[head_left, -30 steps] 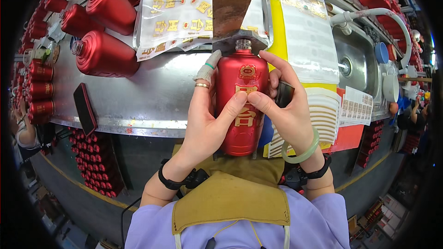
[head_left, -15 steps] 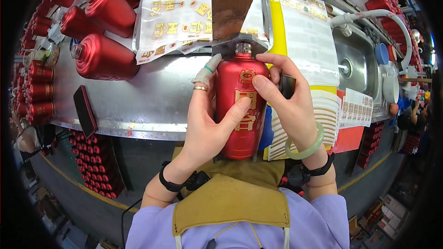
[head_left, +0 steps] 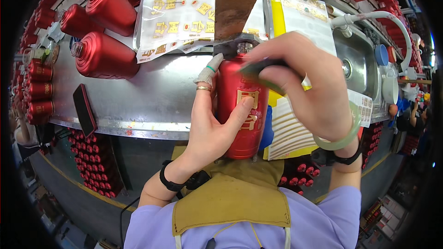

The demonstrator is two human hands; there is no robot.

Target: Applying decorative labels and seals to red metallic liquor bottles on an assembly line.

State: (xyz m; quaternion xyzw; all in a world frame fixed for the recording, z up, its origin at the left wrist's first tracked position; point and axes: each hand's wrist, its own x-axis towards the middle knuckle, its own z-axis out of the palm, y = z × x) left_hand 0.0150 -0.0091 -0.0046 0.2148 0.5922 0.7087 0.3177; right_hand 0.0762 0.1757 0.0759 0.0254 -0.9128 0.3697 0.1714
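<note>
A glossy red bottle (head_left: 237, 110) with a bare clear-glass neck lies in front of me, its neck toward a metal bracket (head_left: 230, 44). My left hand (head_left: 213, 120) is closed round the bottle's left side, thumb pressed on the gold lettering on its front. One finger wears a cloth finger cover (head_left: 205, 74). Over the bottle's upper right, my right hand (head_left: 314, 83) grips a small dark flat piece (head_left: 265, 67), blurred by motion. That piece hides the emblem near the bottle's shoulder, and I cannot tell whether it touches the surface.
Left on the steel bench (head_left: 115, 97) stand several red bottles (head_left: 108, 57) and a phone (head_left: 84, 110). Clear sheets of gold stickers (head_left: 173, 14) lie beyond. At right are striped label strips (head_left: 290, 131), a white sheet (head_left: 307, 23), and a sink (head_left: 353, 60) with a curved pipe (head_left: 369, 14).
My right hand has lifted off the bottle's right side and swung up across its shoulder with the dark piece. My left hand keeps its hold nearly in place.
</note>
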